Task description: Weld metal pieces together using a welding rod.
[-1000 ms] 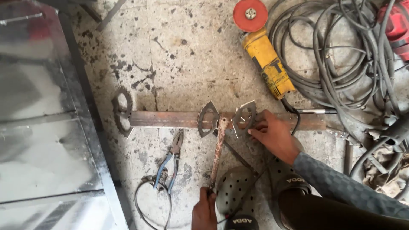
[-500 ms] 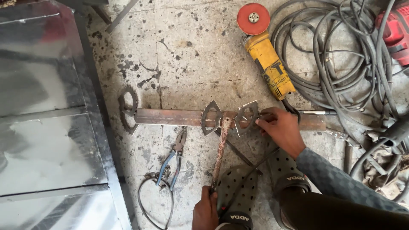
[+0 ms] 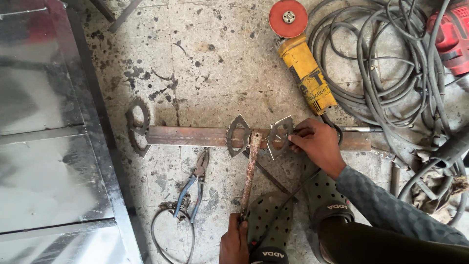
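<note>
On the bar [image 3: 195, 136], right hand [image 3: 317, 146] pinches ornament [image 3: 279, 137].

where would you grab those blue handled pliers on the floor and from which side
Take the pliers by the two blue handles, low on the tool. They lie flat on the floor, jaws pointing up toward the rusty bar, handles slightly spread toward the wire loop. Probably best reached from above, closing both handles together; the left hand is nearest.

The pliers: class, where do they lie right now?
In the head view, the pliers lie on the floor left of centre, just below the rusty bar and left of the hammer.
</note>
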